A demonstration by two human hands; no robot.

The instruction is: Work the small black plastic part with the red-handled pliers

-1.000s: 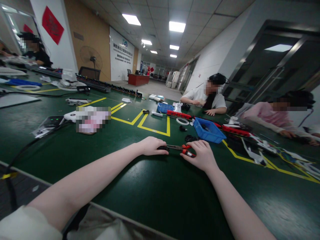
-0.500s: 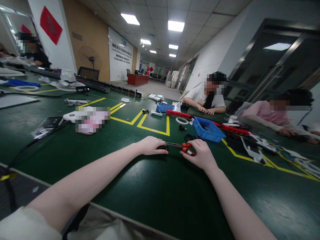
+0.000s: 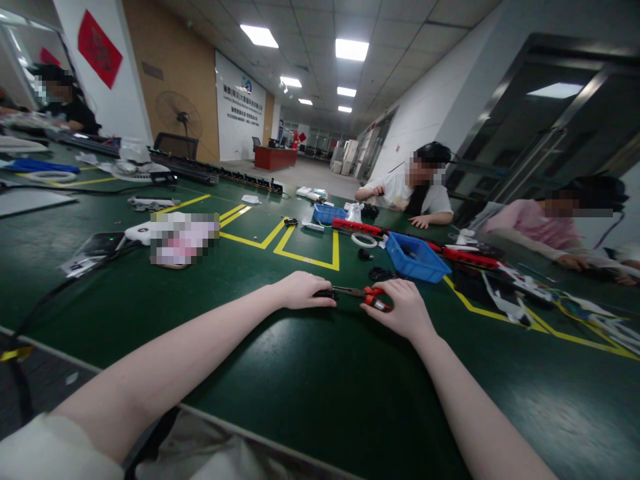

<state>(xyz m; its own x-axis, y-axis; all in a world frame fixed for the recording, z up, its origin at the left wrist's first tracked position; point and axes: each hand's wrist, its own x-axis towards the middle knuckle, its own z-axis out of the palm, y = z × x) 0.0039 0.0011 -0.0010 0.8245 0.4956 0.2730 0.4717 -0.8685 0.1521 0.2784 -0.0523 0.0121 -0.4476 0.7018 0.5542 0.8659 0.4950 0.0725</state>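
Observation:
My left hand [image 3: 302, 291] is closed on a small black part [image 3: 326, 294], mostly covered by the fingers, above the green table [image 3: 320, 373]. In my right hand [image 3: 404, 308] are red-handled pliers [image 3: 376, 302], held by the handles with the thumb and fingers. Their metal jaws point left and reach the black part at my left fingertips; whether they grip it is too small to tell. A black bundle [image 3: 383, 274] lies just beyond my right hand.
A blue bin [image 3: 417, 258] stands right of centre, with a smaller blue bin [image 3: 329, 214] farther back. At the left lie a phone [image 3: 183, 243] and cables. Across the table sit a person in white [image 3: 395, 190] and a person in pink [image 3: 525, 223].
The person in white across the table has raised one hand and set the other apart on the table. My hands and the pliers look nearly unchanged.

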